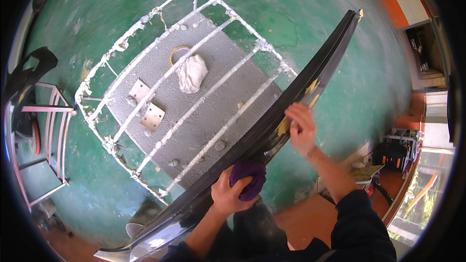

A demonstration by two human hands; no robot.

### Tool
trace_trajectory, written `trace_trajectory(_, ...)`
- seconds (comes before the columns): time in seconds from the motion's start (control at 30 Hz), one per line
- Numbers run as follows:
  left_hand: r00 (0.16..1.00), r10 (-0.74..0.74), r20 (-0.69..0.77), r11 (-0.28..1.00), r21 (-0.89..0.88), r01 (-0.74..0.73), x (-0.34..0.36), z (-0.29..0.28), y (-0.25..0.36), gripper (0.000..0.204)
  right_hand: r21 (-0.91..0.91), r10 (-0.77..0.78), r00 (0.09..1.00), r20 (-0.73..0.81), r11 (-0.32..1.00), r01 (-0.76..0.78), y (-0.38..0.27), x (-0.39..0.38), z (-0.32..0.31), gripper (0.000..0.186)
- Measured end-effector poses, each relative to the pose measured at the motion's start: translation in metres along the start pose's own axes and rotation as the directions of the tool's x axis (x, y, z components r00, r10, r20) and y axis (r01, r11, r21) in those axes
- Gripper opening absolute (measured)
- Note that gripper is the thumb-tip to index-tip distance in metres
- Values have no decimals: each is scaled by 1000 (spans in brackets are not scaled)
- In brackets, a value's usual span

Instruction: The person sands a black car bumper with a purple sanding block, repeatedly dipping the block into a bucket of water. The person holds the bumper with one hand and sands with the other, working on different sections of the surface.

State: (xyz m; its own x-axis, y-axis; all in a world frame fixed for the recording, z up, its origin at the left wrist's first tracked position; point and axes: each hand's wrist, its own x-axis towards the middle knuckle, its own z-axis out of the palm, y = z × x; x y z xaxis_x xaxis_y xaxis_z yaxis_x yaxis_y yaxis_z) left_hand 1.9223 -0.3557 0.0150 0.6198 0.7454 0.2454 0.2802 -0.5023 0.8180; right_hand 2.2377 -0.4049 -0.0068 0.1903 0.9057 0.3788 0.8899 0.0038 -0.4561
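A long dark glossy curved panel [327, 53] lies diagonally across a white, paint-crusted metal rack [201, 102]; pale yellow patches [312, 85] show on the panel. My left hand [224, 194] grips a bunched purple cloth [248, 177] against the lower part of the panel. Higher up, my right hand [302, 128] rests at the panel's edge beside the yellow patches, fingers loosely bent and slightly apart, holding nothing visible. Inside the rack, a white rag [193, 75] sits by a tape roll [174, 53], with two metal hinge-like plates [152, 118] to their left.
A pink-and-white metal stand [64, 131] with dark curved parts [41, 60] is at the left, on the green floor [107, 14]. At the right are a black cart or case [388, 155], clutter on a reddish floor, shelving [420, 51] and a window [415, 199].
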Motion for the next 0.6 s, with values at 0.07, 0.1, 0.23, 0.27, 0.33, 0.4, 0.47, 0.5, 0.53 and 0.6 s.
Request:
trace_trajectory(0.07, 1000, -3, -2, 1000, 8, 3, 3, 0, -2, 54, 77, -16, 995, 98, 997, 8, -42, -12, 8, 44)
trace_trajectory(0.1, 1000, -3, 18, 1000, -2, 3, 3, -3, -1, 55, 66, -36, 991, 131, 997, 28, -37, -9, 0, 44)
trace_trajectory(0.23, 998, 28, 47, 999, -20, -28, 1, -7, -3, 55, -64, -10, 997, 76, 998, 15, 9, 12, -20, 43)
trace_trajectory(0.27, 999, 16, 37, 1000, -12, -16, -1, -6, -3, 56, -91, 49, 999, 17, 995, -48, 5, 11, -15, 43)
trace_trajectory(0.33, 1000, 5, 0, 1000, -8, -5, 4, 0, 0, 56, 13, 117, 993, -20, 993, -116, -15, 6, -7, 41)
trace_trajectory(0.4, 1000, -7, 20, 1000, 0, 7, 3, -1, -2, 57, 60, 60, 994, 91, 996, -65, -46, 4, -6, 39)
trace_trajectory(0.47, 999, -14, 38, 1000, 10, 14, -1, -4, -5, 56, 39, -46, 968, 245, 999, 37, -41, 15, -20, 40)
trace_trajectory(0.5, 999, 5, 35, 1000, 9, -5, -1, -5, -7, 56, -17, -35, 979, 199, 999, 39, -20, 24, -25, 41)
trace_trajectory(0.53, 999, 21, 38, 1000, 2, -21, -1, -4, -6, 56, -75, -21, 988, 156, 997, 33, 3, 26, -27, 42)
trace_trajectory(0.6, 1000, 3, 12, 1000, 8, -3, -2, 1, -5, 55, -125, 44, 997, 57, 992, -37, 3, 21, -21, 42)
